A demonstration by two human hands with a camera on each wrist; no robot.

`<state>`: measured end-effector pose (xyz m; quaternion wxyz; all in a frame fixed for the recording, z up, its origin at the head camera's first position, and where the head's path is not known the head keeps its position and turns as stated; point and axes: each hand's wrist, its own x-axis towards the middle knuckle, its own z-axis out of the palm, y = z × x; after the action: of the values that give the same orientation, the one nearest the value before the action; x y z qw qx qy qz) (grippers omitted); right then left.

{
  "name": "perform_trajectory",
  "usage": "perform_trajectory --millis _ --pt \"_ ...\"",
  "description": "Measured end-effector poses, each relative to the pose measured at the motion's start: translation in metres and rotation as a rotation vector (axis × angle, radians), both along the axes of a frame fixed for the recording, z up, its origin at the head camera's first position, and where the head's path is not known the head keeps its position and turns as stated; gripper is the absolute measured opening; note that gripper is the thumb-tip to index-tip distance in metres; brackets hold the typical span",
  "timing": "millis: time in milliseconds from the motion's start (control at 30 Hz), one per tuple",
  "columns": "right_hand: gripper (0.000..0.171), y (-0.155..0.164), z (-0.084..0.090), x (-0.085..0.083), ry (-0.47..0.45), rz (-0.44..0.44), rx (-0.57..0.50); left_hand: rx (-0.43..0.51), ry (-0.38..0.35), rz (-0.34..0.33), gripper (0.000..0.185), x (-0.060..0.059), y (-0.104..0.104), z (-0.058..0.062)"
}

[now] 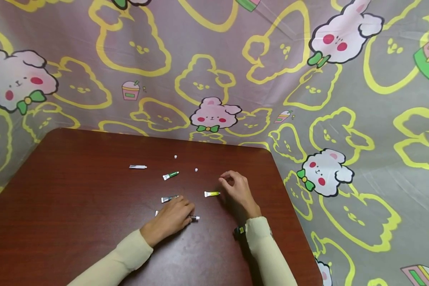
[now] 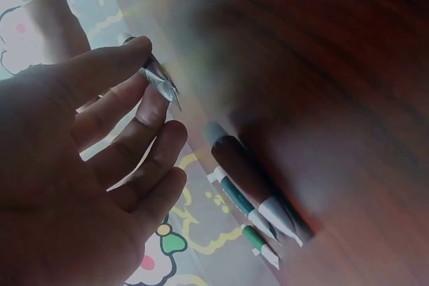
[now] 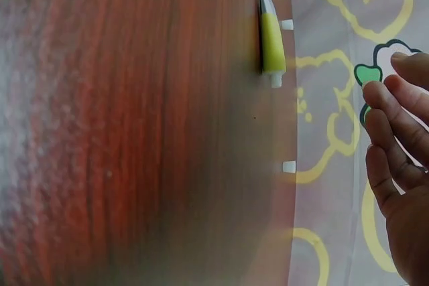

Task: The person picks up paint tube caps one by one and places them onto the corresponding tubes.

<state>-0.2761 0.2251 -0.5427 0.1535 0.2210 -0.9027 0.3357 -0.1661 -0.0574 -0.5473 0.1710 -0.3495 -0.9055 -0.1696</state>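
Observation:
In the head view my left hand (image 1: 174, 214) is low over the table, and a dark paint tube (image 1: 194, 218) with a white tip sticks out by its fingers. The left wrist view shows this tube's silver crimped end (image 2: 161, 80) pinched between thumb and fingers. On the table below lie a black paint tube (image 2: 248, 172), a dark teal tube (image 2: 238, 195) and a green tube (image 2: 256, 238). To the right, my right hand (image 1: 238, 191) hovers with loosely bent fingers, beside a yellow paint tube (image 1: 212, 194). Nothing shows in the right hand's fingers (image 3: 385, 132).
A silver-white tube (image 1: 138, 167) lies farther left on the brown table (image 1: 75, 206). Small white caps stand near the back, one cap (image 1: 175, 156) behind another cap (image 1: 196, 169); a third cap (image 3: 289, 167) shows in the right wrist view. Printed cloth (image 1: 153, 103) surrounds the table.

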Motion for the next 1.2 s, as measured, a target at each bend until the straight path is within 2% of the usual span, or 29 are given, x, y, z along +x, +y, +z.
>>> perform_trajectory --millis 367,667,1000,1200 --pt "0.013 0.005 0.001 -0.008 -0.048 -0.033 0.014 -0.026 -0.015 -0.028 0.027 -0.002 0.005 -0.008" --pt "0.015 0.01 0.002 -0.011 -0.023 -0.031 0.044 0.0 -0.017 -0.046 0.029 -0.003 0.006 -0.01" --pt "0.014 0.013 0.004 -0.018 -0.022 -0.045 0.065 -0.013 -0.058 -0.043 0.027 -0.004 0.008 -0.007" --pt "0.016 0.015 0.002 -0.021 -0.008 -0.039 0.063 0.006 -0.052 -0.049 0.025 -0.003 0.01 -0.002"
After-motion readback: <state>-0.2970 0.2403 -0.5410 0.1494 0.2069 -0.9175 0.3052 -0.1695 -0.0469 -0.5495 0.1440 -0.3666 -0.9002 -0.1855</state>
